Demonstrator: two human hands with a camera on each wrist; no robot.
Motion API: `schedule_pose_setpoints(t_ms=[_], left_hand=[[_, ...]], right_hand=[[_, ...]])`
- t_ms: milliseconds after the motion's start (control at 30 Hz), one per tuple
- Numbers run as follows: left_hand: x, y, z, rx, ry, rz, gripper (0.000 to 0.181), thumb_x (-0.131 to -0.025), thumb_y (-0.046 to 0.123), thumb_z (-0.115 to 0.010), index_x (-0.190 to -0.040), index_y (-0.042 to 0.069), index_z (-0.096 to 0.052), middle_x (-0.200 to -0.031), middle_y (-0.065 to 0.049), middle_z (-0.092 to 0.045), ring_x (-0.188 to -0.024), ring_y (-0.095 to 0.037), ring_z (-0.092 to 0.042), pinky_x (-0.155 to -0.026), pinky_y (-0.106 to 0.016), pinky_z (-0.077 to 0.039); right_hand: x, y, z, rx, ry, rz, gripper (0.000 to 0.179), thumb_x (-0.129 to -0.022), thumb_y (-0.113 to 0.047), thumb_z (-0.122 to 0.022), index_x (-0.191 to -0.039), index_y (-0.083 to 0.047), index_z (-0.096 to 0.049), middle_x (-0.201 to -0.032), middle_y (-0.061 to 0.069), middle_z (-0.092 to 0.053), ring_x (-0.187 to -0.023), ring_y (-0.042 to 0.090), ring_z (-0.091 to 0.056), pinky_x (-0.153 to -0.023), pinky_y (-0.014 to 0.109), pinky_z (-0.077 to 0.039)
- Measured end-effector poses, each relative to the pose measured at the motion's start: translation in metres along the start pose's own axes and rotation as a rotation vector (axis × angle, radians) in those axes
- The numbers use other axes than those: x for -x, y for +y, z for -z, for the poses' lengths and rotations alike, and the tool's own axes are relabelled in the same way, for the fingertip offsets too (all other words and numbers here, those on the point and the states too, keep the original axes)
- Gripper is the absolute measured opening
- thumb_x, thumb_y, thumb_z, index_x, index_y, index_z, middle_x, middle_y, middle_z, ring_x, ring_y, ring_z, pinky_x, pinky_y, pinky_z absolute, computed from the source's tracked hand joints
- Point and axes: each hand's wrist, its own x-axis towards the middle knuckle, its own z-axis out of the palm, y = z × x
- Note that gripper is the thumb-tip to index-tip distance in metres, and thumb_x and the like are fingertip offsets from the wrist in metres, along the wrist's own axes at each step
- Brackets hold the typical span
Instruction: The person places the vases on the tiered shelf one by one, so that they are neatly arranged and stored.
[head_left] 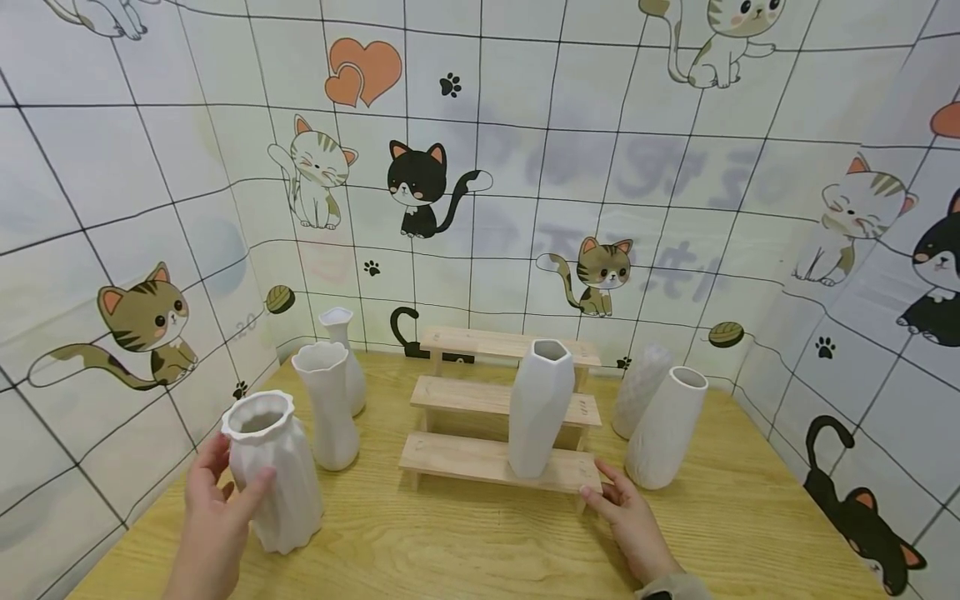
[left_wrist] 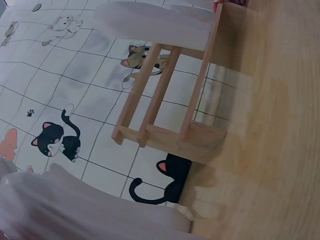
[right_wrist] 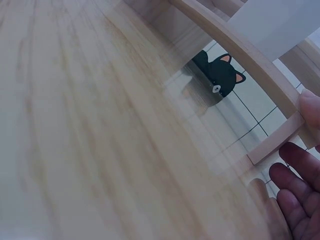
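Note:
My left hand (head_left: 217, 508) grips a white vase (head_left: 281, 492) with a ruffled rim and twisted ribs, thumb on the near side and fingers at its left. The vase leans slightly. At the right end of a three-step wooden display stand (head_left: 465, 462), my right hand (head_left: 630, 517) pinches the lowest board's corner. The right wrist view shows the thumb (right_wrist: 311, 107) on the board's edge and the other fingers bent below, near the stand's leg (right_wrist: 275, 140). A white faceted vase (head_left: 540, 408) stands on the lowest step.
Left of the stand are a wavy-rimmed white vase (head_left: 330, 408) and a slim flared one (head_left: 339, 321) behind it. To the right stand a smooth-rimmed white vase (head_left: 667, 429) and a textured one (head_left: 637, 392). A cat-patterned sheet (head_left: 510, 200) encloses the wooden table (head_left: 450, 558).

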Motion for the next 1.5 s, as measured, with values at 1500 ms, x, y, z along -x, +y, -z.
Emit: schedule_pose_setpoints(t_ms=[1500], left_hand=[[-0.01, -0.015, -0.011, -0.009, -0.148, 0.219, 0.074, -0.076, 0.005, -0.081, -0.126, 0.03, -0.032, -0.13, -0.002, -0.038, -0.111, -0.013, -0.045, -0.085, -0.02, -0.042]], right_hand=[[-0.001, -0.001, 0.001, -0.002, 0.001, -0.008, 0.074, -0.088, -0.034, -0.07, -0.148, -0.01, -0.035, -0.133, 0.024, -0.05, -0.123, 0.033, -0.042, -0.098, 0.056, -0.035]])
